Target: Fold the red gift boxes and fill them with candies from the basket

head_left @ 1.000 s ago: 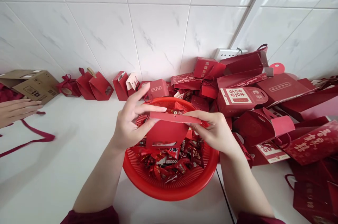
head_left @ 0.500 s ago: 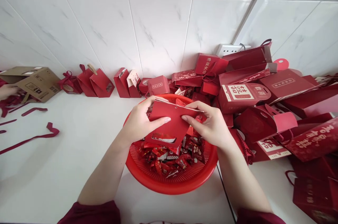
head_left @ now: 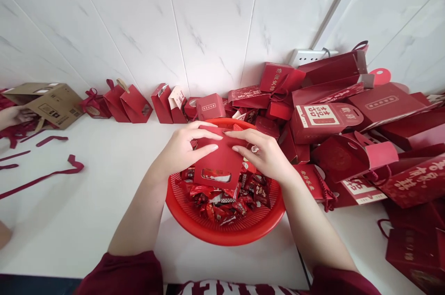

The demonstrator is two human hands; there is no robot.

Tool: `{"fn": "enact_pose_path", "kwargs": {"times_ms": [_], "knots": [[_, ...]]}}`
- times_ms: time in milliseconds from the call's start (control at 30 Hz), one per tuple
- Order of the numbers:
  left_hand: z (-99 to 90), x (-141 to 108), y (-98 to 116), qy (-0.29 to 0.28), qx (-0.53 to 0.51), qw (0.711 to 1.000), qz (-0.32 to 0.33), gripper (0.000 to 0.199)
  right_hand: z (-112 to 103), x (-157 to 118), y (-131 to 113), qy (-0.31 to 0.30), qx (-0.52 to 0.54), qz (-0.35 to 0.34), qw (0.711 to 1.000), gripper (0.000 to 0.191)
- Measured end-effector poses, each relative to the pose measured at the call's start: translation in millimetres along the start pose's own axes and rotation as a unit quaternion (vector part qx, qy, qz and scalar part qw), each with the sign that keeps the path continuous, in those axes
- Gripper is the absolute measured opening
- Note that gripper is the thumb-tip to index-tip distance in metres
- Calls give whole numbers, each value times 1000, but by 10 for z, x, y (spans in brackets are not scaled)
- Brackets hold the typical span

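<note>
A red paper box [head_left: 220,160] with a cut-out window low on its front stands upright over a red plastic basket [head_left: 225,238]. My left hand [head_left: 189,147] grips the box's upper left part, thumb on the front and fingers over the top. On the upper right, my right hand [head_left: 262,151] holds it the same way, its fingertips close to the left ones along the top edge. Wrapped candies [head_left: 219,207] in red and dark wrappers lie in the basket below and around the box. The back of the box is hidden.
Many red gift boxes [head_left: 373,103] pile up at the right. Small red boxes [head_left: 135,104] line the wall, with a brown carton [head_left: 57,105] at far left. Another person's hand [head_left: 15,116] reaches into ribbons there. Loose ribbons [head_left: 48,177] lie on the white table [head_left: 104,207].
Both hands have moved closer together over the box top, and its top edges have come together. The view has shifted slightly. Part of another person's skin now shows at the left edge.
</note>
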State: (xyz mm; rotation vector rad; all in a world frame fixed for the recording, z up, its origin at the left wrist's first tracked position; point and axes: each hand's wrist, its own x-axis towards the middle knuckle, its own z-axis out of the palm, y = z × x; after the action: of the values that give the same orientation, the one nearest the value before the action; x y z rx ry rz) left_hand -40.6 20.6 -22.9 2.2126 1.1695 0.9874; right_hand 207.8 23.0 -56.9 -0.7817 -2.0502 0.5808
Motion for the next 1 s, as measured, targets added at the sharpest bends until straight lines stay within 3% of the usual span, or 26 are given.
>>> {"fn": "enact_pose_path", "kwargs": {"times_ms": [133,167,300,367,533,633,733,800,833,867,933,1000], "knots": [[-56,-50,65,54,-35,997,-47,23,-34,-9,-56,-25,22,-32,999,29],[-87,-64,76,35,-37,997,-54,25,-39,-14,-72,-29,24,-41,998,28],[-306,-116,78,-131,21,990,-51,26,-52,-45,-108,-33,1,-117,993,27],[-444,-150,77,-161,49,985,-37,29,-66,-66,-124,-13,-14,-156,988,28],[-594,-261,204,-86,77,991,62,31,-123,-117,-240,7,-62,-196,979,32],[-512,-318,335,-4,110,983,145,15,-136,-134,-316,-2,-69,-208,976,34],[-464,-362,406,76,138,973,169,18,-137,-148,-352,13,-79,-198,977,41],[-522,-380,372,169,126,965,155,22,-165,-154,-346,72,-100,-192,974,47],[-585,-385,323,246,115,951,150,22,-197,-155,-331,116,-113,-194,968,51],[-668,-387,250,335,102,926,145,22,-243,-155,-308,165,-128,-200,957,54],[-881,-390,41,513,105,839,147,17,-379,-153,-237,257,-161,-231,925,58],[-1111,-401,-229,606,159,770,123,20,-550,-158,-147,326,-200,-260,887,59]]}}
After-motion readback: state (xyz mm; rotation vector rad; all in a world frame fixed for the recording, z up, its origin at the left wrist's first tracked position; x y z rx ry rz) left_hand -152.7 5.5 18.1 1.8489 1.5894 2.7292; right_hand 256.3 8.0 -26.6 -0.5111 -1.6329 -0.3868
